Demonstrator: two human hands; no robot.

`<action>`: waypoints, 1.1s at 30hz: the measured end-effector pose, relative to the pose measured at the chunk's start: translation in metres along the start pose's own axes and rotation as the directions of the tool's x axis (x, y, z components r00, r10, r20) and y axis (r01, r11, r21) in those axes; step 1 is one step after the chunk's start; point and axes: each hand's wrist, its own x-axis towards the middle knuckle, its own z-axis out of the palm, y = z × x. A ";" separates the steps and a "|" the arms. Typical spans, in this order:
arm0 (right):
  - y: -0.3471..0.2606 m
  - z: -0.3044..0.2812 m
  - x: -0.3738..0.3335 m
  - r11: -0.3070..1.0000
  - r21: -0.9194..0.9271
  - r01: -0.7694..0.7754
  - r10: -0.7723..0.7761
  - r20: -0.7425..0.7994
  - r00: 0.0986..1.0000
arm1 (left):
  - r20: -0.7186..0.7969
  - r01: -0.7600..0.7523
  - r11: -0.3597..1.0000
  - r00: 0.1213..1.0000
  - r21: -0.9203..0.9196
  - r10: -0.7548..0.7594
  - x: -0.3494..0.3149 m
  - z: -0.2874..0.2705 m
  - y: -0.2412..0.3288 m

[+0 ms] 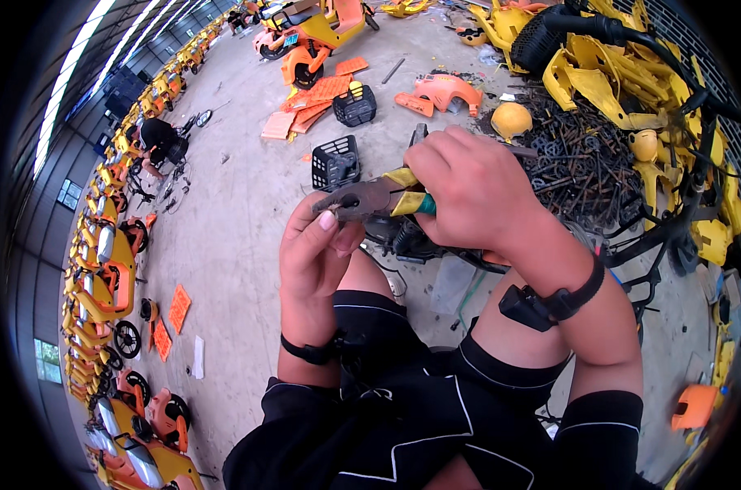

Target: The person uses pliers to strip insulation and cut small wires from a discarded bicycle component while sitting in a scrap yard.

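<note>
My right hand (473, 192) is wrapped round the yellow-and-green handles of a pair of pliers (369, 198), whose worn metal jaws point left. At the tip of the jaws, my left hand (313, 249) is closed in a pinch, thumb and fingers pressed together. Whatever lies between those fingertips is too small to make out. Below the pliers, partly hidden by my hands, are the dark parts of a stripped scooter frame (407, 237) in front of my knees.
A heap of dark metal parts (579, 159) lies right, beside piled yellow panels (599, 86). Two black baskets, one nearer (335, 163), and orange panels (313, 102) lie ahead. Yellow scooters (109, 278) line the left, where another person (158, 140) crouches.
</note>
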 end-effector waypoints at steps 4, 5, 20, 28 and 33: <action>0.003 0.000 -0.003 0.999 -0.038 -0.004 0.004 -0.003 1.000 | -0.095 0.127 0.992 0.987 -0.003 -0.127 -0.002 -0.011 0.000; 0.004 -0.001 -0.002 0.999 -0.036 -0.004 0.004 -0.016 1.000 | -0.073 0.129 0.992 0.989 -0.007 -0.129 -0.001 -0.018 0.000; 0.039 0.008 0.004 -0.100 0.514 -0.852 0.397 0.806 0.440 | 0.080 0.055 0.992 0.996 -0.113 -0.046 0.005 -0.027 -0.028; 0.039 0.028 -0.001 0.638 0.409 -0.653 0.540 0.366 0.758 | -0.036 0.213 0.946 0.973 -0.243 -0.229 0.006 -0.016 -0.028; 0.034 0.031 -0.003 0.928 0.226 -0.295 0.281 0.093 0.955 | -0.047 0.204 0.957 0.975 -0.204 -0.218 0.006 -0.018 -0.030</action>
